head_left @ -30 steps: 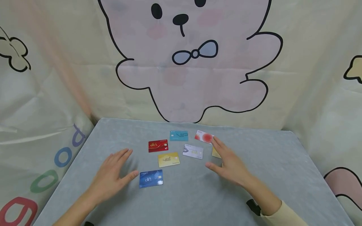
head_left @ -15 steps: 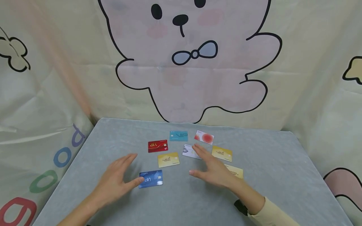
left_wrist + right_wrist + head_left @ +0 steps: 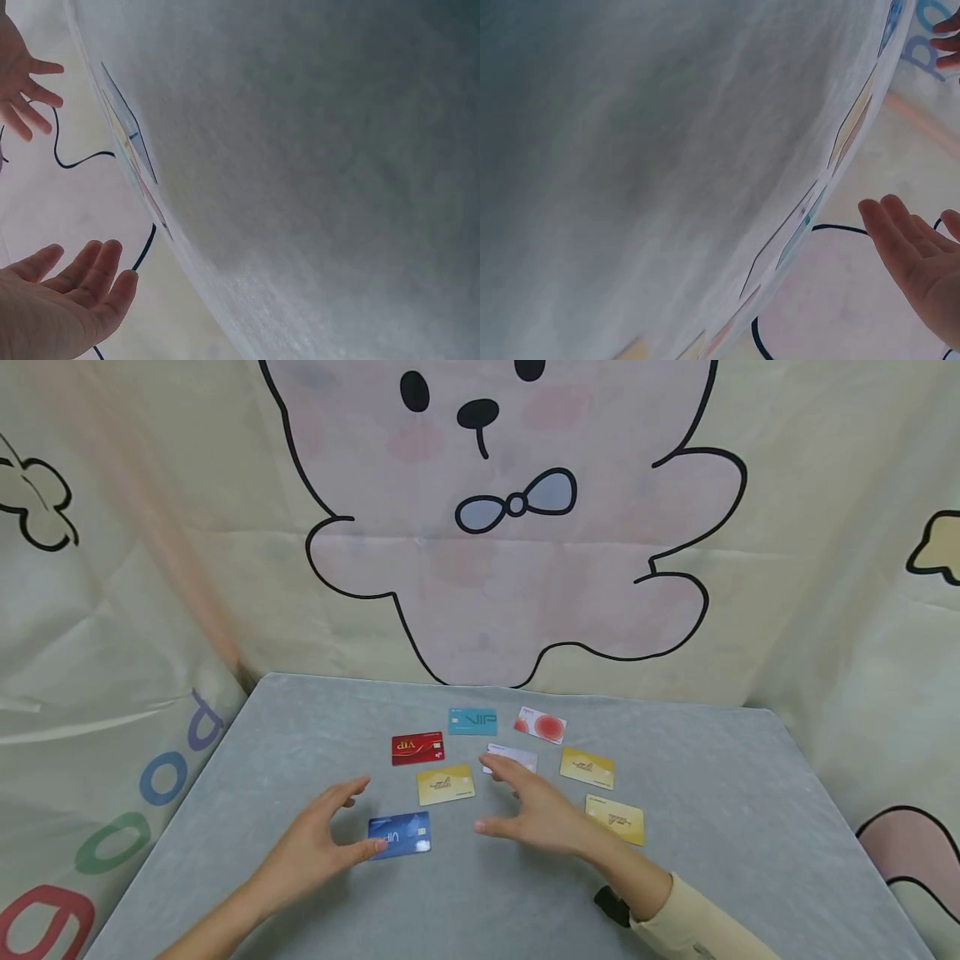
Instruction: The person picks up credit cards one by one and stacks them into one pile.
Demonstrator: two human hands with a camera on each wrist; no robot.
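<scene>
Cards (image 3: 446,785) lie flat and apart on the desk (image 3: 720,793), apparently for legibility; left hand (image 3: 309,839) and right hand (image 3: 536,812) hover spread, empty.

Head view overlooks the tabletop (image 3: 480,910); wrists' skim it.

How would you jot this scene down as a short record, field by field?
Cards: blue card, red card, teal card, pale card, red-and-white card, three gold cards
Count: eight, lying apart
Left hand: holds nothing; thumb overlaps the blue card in the head view, contact unclear
Right hand: holds nothing; partly hides the pale card in the head view
Surface: grey-blue cloth
Backdrop: cartoon curtain
</scene>
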